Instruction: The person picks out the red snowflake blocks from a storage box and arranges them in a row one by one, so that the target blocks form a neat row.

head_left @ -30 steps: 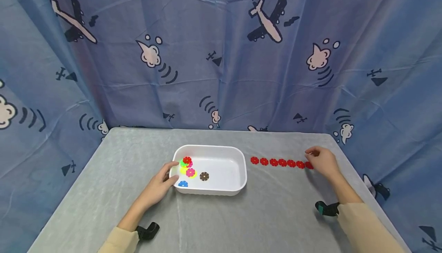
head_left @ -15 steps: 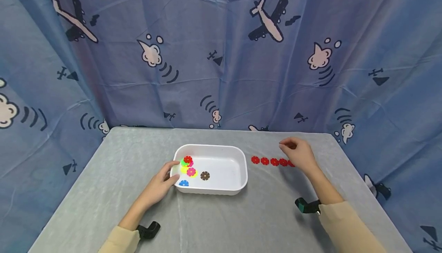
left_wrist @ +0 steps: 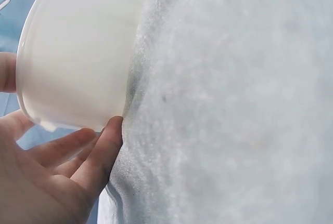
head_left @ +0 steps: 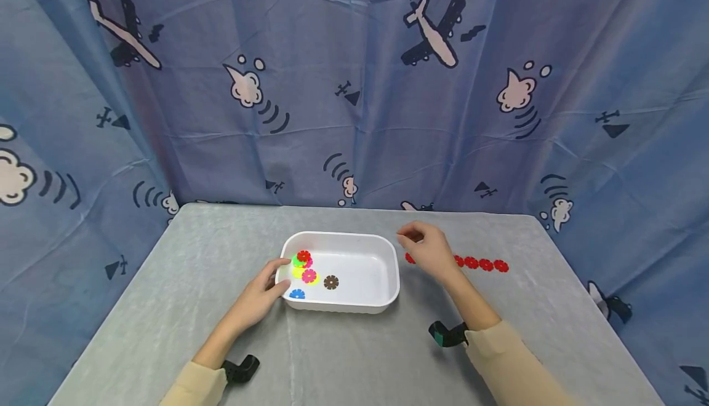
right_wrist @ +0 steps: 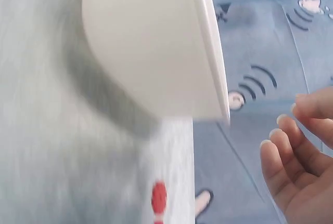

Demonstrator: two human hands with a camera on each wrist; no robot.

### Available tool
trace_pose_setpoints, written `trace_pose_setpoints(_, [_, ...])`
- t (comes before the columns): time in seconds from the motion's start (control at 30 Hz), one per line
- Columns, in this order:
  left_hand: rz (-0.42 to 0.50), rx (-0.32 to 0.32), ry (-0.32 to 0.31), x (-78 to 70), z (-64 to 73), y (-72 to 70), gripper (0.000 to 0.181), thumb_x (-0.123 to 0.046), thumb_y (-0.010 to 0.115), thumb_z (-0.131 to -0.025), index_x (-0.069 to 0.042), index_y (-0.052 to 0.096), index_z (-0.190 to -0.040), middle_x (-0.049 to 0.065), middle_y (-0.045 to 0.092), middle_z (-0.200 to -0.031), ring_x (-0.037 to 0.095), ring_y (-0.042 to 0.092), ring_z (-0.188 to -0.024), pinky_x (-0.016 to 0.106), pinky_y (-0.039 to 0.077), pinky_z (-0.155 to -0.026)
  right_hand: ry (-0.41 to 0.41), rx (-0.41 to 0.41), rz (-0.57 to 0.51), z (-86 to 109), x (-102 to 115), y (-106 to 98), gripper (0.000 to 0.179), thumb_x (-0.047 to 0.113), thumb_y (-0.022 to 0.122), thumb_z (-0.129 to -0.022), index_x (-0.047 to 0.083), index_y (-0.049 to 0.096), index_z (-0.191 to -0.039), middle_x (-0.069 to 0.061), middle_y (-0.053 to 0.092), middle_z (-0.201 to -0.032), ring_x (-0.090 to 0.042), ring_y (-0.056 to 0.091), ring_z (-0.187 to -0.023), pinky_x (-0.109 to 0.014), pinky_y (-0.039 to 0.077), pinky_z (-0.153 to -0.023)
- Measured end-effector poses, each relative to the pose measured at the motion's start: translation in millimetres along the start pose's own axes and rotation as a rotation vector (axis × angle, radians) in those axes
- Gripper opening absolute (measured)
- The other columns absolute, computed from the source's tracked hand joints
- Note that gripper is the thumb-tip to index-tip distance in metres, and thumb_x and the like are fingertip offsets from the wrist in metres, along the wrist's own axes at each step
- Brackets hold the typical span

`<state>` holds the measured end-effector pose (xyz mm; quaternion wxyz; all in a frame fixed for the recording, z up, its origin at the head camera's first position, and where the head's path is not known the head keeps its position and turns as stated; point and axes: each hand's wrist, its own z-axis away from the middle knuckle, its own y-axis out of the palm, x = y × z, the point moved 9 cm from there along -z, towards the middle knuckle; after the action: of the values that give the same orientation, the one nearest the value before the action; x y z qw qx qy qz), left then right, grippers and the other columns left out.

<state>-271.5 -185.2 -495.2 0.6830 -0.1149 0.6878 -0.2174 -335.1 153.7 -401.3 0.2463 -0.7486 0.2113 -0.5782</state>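
Observation:
A white plastic tray stands on the table. My left hand holds its left end, thumb and index finger at the rim, while other fingertips lie low against its outer wall. Flower-shaped discs lie in the tray: a red one, a brown one, a blue one and several green, yellow and pink ones bunched at the left. My right hand, fingers loosely curled and nothing between them, hovers right of the tray, over a row of red flower discs. It hides part of that row.
Grey cloth covers the table. Behind it and at both sides hangs a blue curtain printed with planes and clouds. A black wrist camera is worn on my left wrist, another on my right.
My right hand has moved left along the row from its far right end to beside the tray, uncovering the red discs at the right. The left hand stays on the tray.

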Motion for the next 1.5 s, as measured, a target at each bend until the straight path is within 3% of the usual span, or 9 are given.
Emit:
trace_pose_setpoints(0.3, [0.002,-0.002,0.007,-0.4,0.4,-0.7,0.047,-0.021,0.057,-0.105,-0.014,0.045,-0.149,0.019,0.042,-0.155,0.040,0.044,-0.141,0.059,0.036,-0.112,-0.045,0.029,-0.062,-4.9,28.1,46.6,0.011,0.010,0.071,-0.094,0.003,0.074,-0.102,-0.007,0.069,-0.091,-0.022,0.060,-0.084,-0.031,0.051,-0.071])
trace_pose_setpoints(0.73, [-0.030,-0.022,0.000,0.4,0.2,-1.8,0.047,-0.022,0.058,-0.104,-0.017,0.046,-0.149,0.020,0.044,-0.154,0.041,0.046,-0.138,0.058,0.040,-0.110,-0.055,0.099,-0.109,-16.1,50.0,106.6,0.008,0.013,0.072,-0.093,0.007,0.075,-0.099,-0.002,0.066,-0.086,-0.017,0.057,-0.080,-0.031,0.048,-0.071])
trace_pose_setpoints(1.0, [-0.009,-0.022,0.026,0.2,-1.6,-0.8,0.046,-0.018,0.058,-0.104,-0.013,0.047,-0.148,0.020,0.047,-0.152,0.040,0.049,-0.136,0.056,0.041,-0.109,-0.019,0.155,-0.105,-24.3,56.6,142.1,0.008,0.014,0.072,-0.094,0.008,0.074,-0.098,-0.002,0.065,-0.088,-0.017,0.057,-0.082,-0.030,0.049,-0.073])
trace_pose_setpoints(1.17, [-0.008,-0.028,0.032,-0.2,-2.0,-0.4,0.046,-0.017,0.058,-0.104,-0.012,0.048,-0.148,0.020,0.047,-0.151,0.040,0.050,-0.136,0.056,0.041,-0.109,-0.009,0.192,-0.101,-29.0,60.2,160.2,0.010,0.013,0.071,-0.094,0.005,0.073,-0.100,-0.005,0.064,-0.086,-0.018,0.056,-0.078,-0.027,0.049,-0.067])
trace_pose_setpoints(1.5, [-0.016,-0.038,0.032,-1.8,-1.1,-1.1,0.046,-0.018,0.059,-0.103,-0.012,0.048,-0.147,0.021,0.046,-0.152,0.043,0.048,-0.136,0.057,0.039,-0.110,0.038,0.246,-0.014,-36.2,56.9,188.7,0.013,0.012,0.072,-0.093,0.004,0.070,-0.103,-0.006,0.063,-0.089,-0.017,0.056,-0.079,-0.027,0.048,-0.069])
